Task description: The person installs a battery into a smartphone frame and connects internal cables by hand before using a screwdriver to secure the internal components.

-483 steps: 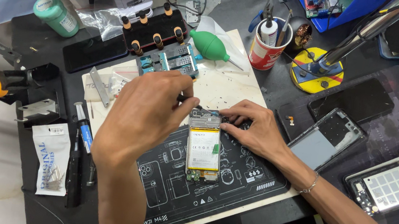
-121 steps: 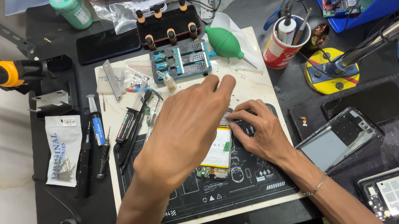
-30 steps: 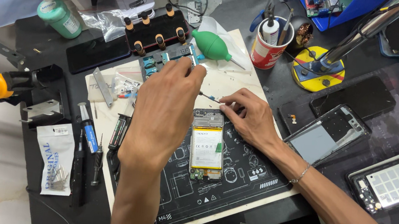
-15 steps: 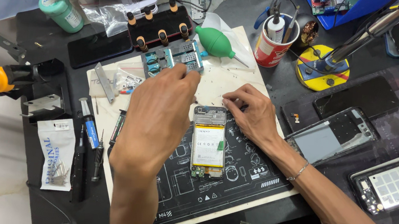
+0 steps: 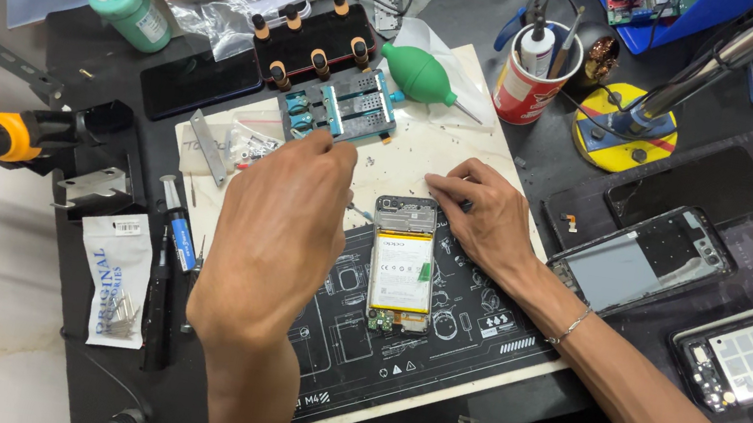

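- Two bare hands work over an opened smartphone with a yellow-white battery (image 5: 401, 264), which lies on a black rubber repair mat with white outline drawings (image 5: 395, 361) near the front edge of the desk.
- Left hand (image 5: 281, 228) hovers at the phone's left side, fingers curled together; a thin tool tip seems to stick out toward the phone, but I cannot tell exactly what it pinches.
- Right hand (image 5: 484, 212) rests flat at the phone's top right corner, fingers spread, pressing on the mat and touching the frame.
- For good work, I judge the right hand should hold the frame steady while the left moves the tip slowly, away from the battery.
- Left of the mat lie a white sachet of small metal parts (image 5: 120, 279) and a blue-handled screwdriver (image 5: 177, 233).
- Farther back stand a blue metal clamp fixture (image 5: 340, 110), a green rubber air blower (image 5: 423, 75) and a red cup of tools (image 5: 529, 81), all well apart from the hands.
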